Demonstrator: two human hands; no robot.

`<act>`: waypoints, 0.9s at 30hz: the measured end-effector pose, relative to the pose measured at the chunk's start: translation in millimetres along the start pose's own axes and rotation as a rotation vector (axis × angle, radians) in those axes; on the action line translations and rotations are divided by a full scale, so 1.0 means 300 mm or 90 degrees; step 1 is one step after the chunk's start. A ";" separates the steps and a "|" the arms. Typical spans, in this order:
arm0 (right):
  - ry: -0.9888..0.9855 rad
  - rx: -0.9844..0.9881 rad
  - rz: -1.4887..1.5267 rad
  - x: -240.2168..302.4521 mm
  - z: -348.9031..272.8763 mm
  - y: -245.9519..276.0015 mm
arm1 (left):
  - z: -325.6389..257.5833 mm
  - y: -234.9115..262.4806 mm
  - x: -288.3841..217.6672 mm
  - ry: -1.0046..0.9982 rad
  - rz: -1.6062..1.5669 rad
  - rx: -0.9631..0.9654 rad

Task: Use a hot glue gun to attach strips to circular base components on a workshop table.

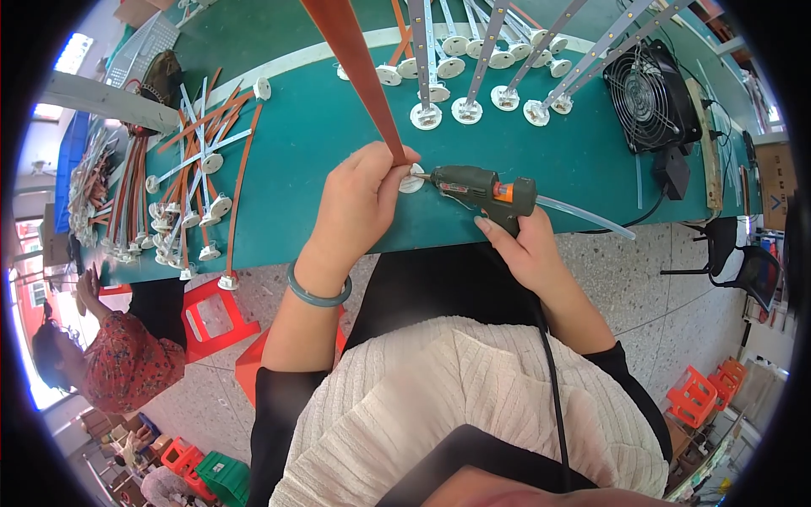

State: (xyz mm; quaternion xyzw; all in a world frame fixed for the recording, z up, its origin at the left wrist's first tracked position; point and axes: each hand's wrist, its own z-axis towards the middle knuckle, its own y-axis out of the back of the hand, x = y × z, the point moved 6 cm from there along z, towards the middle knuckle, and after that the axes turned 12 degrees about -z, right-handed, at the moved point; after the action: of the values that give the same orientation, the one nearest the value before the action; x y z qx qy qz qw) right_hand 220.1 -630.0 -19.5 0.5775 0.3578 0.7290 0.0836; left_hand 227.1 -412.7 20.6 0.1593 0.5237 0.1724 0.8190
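Head view: my left hand (359, 193) closed on the brown strip (359, 63) near its lower end, white round base (410, 183) right below it. Right hand (530, 249) wrapped round the glue gun (480, 187), nozzle (428, 177) at that base, contact unclear. Reads as mid-gluing this piece. Upright strips (484, 55) beyond my hands look already joined to bases (467, 111); can't tell if the pile (211, 163) left of my left hand is done.

The glue gun (480, 180) bears seemingly unreadable print (454, 188); a carton (774, 165), blue marks (781, 182).
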 end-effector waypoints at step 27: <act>-0.111 -0.070 0.533 -0.152 -0.004 0.062 | 0.255 0.077 0.185 0.063 -0.047 -0.078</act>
State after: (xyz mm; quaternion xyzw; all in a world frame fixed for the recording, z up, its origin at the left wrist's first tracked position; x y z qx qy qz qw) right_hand 239.0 -668.5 -43.9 0.7272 0.0450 0.6663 -0.1588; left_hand 316.0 -373.5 17.0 0.0807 0.5577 0.1813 0.8059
